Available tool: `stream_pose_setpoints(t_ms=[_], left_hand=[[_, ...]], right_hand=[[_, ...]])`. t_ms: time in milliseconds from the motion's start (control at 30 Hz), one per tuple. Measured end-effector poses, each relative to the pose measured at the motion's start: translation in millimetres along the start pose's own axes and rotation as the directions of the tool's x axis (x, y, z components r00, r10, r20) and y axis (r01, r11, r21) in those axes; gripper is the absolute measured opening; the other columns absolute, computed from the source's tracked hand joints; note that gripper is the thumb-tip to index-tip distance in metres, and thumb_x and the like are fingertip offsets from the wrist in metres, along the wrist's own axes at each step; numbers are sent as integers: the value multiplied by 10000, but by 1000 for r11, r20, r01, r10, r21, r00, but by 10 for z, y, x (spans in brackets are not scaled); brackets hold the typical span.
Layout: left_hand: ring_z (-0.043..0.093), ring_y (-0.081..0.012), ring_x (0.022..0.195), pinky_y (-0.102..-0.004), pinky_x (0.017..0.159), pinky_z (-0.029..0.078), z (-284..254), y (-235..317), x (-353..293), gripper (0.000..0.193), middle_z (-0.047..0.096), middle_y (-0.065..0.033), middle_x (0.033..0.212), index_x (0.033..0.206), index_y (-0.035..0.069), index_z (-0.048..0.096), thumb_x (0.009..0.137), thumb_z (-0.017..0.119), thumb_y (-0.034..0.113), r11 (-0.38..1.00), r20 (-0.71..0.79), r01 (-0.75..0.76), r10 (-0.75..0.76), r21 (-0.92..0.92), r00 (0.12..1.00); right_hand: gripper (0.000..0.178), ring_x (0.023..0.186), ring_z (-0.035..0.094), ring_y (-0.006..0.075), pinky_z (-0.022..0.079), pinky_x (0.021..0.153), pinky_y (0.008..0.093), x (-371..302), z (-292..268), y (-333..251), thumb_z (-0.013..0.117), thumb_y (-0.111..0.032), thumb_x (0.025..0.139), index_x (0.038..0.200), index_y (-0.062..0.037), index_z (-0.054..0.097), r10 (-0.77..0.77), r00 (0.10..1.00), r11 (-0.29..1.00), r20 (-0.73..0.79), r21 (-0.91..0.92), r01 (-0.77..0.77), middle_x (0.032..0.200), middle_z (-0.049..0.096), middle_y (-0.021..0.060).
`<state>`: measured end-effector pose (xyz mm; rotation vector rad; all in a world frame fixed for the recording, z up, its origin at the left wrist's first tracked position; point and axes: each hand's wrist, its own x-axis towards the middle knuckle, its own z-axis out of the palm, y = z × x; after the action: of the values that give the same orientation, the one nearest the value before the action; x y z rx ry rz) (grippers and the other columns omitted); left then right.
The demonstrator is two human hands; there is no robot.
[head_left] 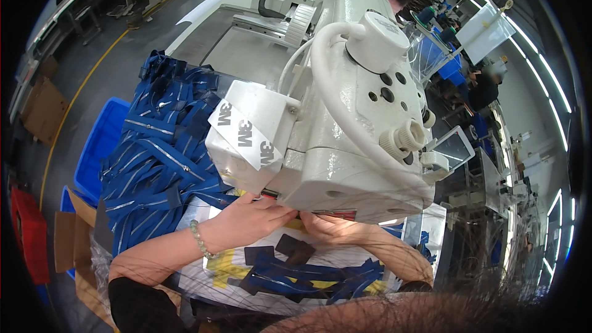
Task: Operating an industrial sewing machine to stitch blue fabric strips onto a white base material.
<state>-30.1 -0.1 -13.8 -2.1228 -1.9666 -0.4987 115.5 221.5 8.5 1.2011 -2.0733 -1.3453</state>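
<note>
Hands (262, 216) (335, 228) lie under the sewing machine's head (354, 176).

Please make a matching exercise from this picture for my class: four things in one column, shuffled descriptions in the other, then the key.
Column one
1. Bracelet
2. Machine
3. Larger zipper heap
4. Container at the far left

Column two
A. Red
B. Blue, to the left of the machine
C. Worn just behind the left hand
D. White, with the right hand at its lower front

Pairs: 1-C, 2-D, 3-B, 4-A
</note>
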Motion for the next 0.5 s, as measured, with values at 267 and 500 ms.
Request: stream_pose_setpoints(t_ms=[267,500], left_hand=[[552,-52,1021,-272,841,369,11,-20,-9,367,593,96,1171,1222,159,603,861,540,170,998,36,-12,14,-65,999],[559,-64,1036,-281,845,380,-27,-20,-3,381,593,85,1183,1251,150,576,875,514,149,999,54,-10,12,-47,998]], right_hand=[[367,1058,622,204,537,875,370,-95,-35,-16,660,-124,811,1177,-146,652,460,872,448,168,804,-391,1201,626,37],[516,1045,624,242,500,890,360,-165,-20,-115,683,-189,821,1325,-189,574,482,808,-58,339,932,-357,1195,634,57]])
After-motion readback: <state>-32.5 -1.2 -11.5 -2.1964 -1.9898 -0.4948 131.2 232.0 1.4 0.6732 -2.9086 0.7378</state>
